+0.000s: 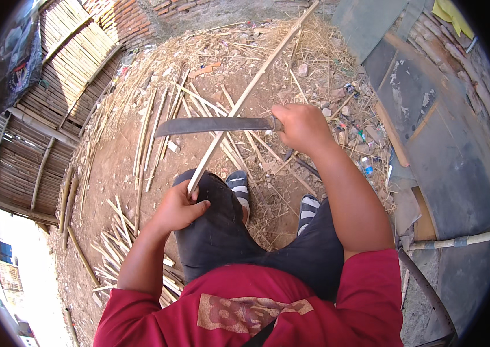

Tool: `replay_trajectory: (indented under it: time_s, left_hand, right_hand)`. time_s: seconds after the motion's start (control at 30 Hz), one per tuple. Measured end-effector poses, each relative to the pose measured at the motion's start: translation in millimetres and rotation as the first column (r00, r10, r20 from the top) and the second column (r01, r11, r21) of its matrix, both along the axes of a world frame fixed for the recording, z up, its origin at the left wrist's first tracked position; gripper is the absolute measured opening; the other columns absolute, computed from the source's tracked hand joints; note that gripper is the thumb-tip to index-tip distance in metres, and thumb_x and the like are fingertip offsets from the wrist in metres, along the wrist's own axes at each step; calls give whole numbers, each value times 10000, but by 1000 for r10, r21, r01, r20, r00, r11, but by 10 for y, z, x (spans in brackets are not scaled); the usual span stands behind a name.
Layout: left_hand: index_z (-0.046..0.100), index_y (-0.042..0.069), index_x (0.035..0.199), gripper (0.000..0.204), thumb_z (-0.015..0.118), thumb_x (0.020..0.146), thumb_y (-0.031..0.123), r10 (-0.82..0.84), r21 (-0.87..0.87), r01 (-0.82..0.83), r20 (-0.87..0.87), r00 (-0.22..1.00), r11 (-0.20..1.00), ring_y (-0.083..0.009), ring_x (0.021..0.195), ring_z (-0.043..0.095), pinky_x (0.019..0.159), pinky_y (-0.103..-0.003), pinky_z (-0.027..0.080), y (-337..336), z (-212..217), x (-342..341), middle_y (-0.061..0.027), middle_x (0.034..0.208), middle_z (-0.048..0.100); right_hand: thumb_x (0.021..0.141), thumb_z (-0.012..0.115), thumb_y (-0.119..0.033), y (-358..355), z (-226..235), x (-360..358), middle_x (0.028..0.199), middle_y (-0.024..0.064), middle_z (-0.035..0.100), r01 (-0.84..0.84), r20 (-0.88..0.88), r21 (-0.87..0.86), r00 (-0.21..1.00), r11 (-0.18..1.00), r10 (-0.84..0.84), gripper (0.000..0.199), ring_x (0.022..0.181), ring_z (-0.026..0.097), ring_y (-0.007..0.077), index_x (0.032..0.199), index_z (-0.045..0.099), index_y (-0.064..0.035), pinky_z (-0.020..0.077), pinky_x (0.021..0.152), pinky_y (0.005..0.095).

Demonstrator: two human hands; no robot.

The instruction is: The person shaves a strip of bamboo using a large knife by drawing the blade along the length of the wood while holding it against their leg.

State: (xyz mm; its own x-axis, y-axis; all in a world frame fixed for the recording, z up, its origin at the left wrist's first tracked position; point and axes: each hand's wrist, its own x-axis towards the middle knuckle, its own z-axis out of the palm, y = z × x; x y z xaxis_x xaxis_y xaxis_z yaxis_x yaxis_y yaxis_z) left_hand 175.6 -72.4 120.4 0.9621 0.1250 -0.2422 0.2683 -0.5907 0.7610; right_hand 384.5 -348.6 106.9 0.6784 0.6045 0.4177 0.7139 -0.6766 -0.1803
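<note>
My left hand (182,207) is closed round the lower end of a long pale bamboo strip (251,85), just above my left knee. The strip slants up and away to the right, with small knots along its edge. In my right hand (304,128) is the handle of a machete (216,125), fingers wrapped round it. Its dark, broad blade points left and crosses the strip a little above my left hand. Whether the blade touches the strip, I cannot tell.
Several split bamboo strips (151,139) lie on the dirt ahead, and a pile of short pieces (115,243) is at my left. Straw and rubble (314,52) cover the far ground. A woven bamboo panel (66,63) stands left; dark boards (447,150) lean at right.
</note>
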Motion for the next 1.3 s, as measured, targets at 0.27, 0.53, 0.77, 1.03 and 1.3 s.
replay_trajectory:
  time_s: [0.27,0.53,0.77,1.03,1.3]
  left_hand:
    - [448,118,837,349,789,851,42,-6,-178,-6,-69,998,984,-39,588,410,507,-239,337,114,109,-265,69,667,447]
    - [456,101,809,339,789,872,82,12,-23,-16,-132,991,1000,-44,643,447,545,-250,381,148,-153,-901,61,686,468]
    - [474,89,805,327,792,868,134,160,-90,-170,-108,981,981,-63,642,468,559,-259,405,141,-361,-943,41,688,499]
    - [502,78,789,341,792,893,221,130,15,-129,-125,984,992,-77,606,449,536,-284,403,140,-404,-951,29,647,493]
    - [495,78,773,372,789,909,262,174,-90,-183,-95,980,979,-80,576,446,513,-287,398,200,-459,-930,29,631,486]
  right_hand:
    - [819,715,-156,-475,-176,402,914,188,731,356,-325,368,915,859,-240,431,837,716,358,1238,669,-67,559,755,448]
    - [789,741,-147,-236,80,30,801,168,689,-81,-207,143,972,986,110,263,761,674,367,1022,665,-52,518,698,434]
    - [795,741,-171,-219,-235,185,781,185,677,101,-348,254,938,962,-6,241,764,680,372,1002,686,-61,519,705,463]
    - [829,707,-176,-245,-266,302,872,172,719,224,-463,181,879,958,-118,302,839,707,343,1115,705,-80,548,759,446]
    - [794,744,-177,-8,-103,87,955,204,723,44,-252,83,967,996,-22,450,855,689,395,1220,680,-48,547,762,452]
